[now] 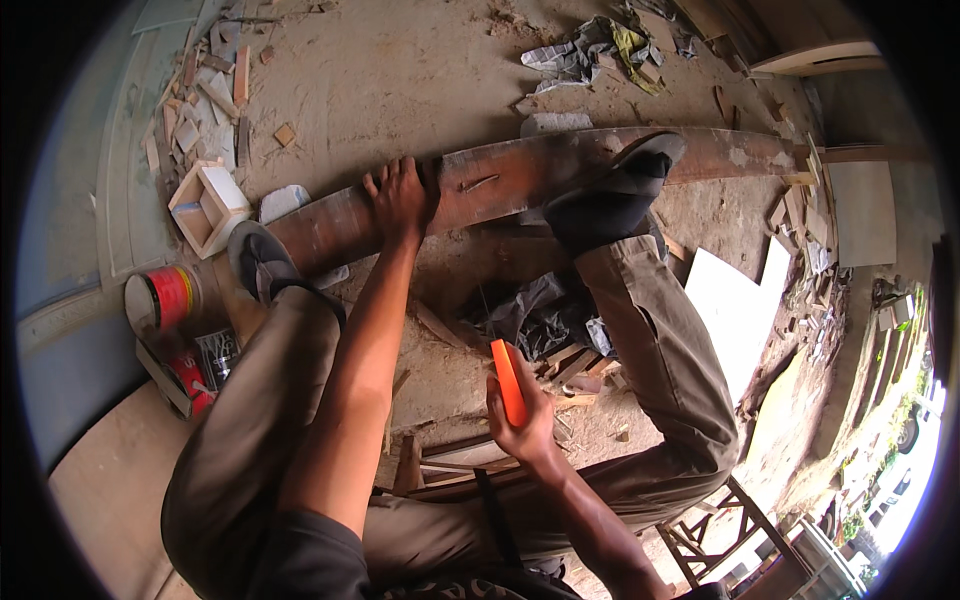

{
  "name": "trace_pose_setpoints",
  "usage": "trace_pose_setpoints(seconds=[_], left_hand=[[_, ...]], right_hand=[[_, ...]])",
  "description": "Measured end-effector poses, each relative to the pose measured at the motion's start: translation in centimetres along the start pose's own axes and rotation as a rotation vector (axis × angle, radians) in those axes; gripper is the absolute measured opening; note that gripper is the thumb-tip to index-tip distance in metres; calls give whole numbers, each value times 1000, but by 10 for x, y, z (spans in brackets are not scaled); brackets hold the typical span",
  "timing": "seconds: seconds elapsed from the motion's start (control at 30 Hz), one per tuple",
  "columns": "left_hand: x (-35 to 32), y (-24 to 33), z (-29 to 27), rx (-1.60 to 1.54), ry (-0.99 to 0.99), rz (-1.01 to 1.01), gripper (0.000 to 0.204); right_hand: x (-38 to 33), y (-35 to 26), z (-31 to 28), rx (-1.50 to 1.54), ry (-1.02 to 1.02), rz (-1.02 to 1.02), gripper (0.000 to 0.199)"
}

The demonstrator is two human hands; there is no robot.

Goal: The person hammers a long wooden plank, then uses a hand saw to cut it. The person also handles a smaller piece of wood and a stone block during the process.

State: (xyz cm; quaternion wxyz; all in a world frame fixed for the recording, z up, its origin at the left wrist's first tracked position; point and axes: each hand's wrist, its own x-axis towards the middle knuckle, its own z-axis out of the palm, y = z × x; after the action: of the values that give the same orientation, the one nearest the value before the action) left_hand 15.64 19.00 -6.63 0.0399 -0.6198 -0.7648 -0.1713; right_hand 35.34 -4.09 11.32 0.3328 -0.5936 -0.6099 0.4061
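A long reddish-brown wooden plank (525, 172) stretches across in front of me, its surface scuffed. My left hand (402, 200) lies over it, fingers bent over the far edge and gripping it. In my right hand (524, 425) is a handsaw by its orange handle (509, 385). Its blade shows only as a thin line pointing away from me, on the near side of the plank; I cannot tell whether it touches wood. My right sandalled foot (610, 195) rests on the plank. My left foot (262, 260) is at its left end.
A small wooden box (208, 208) and a red-and-yellow-banded tin (162, 300) stand at the left. Crumpled dark plastic (535, 310) and wood scraps lie between my legs. A white sheet (725, 310) lies at the right, and crumpled plastic (590, 50) farther off.
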Motion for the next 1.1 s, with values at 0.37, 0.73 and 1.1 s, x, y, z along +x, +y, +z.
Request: trace_pose_setpoints(seconds=[0.37, 0.73, 1.1], left_hand=[[-34, -26, -8, -79, -139, 399, 87], [-37, -32, -13, -101, -416, 263, 125], [-39, -42, -10, -77, -370, 251, 118]], right_hand=[[180, 10, 40, 40, -36, 39, 49], [158, -1, 49, 131, 52, 68, 53], [157, 8, 65, 129, 42, 70, 25]])
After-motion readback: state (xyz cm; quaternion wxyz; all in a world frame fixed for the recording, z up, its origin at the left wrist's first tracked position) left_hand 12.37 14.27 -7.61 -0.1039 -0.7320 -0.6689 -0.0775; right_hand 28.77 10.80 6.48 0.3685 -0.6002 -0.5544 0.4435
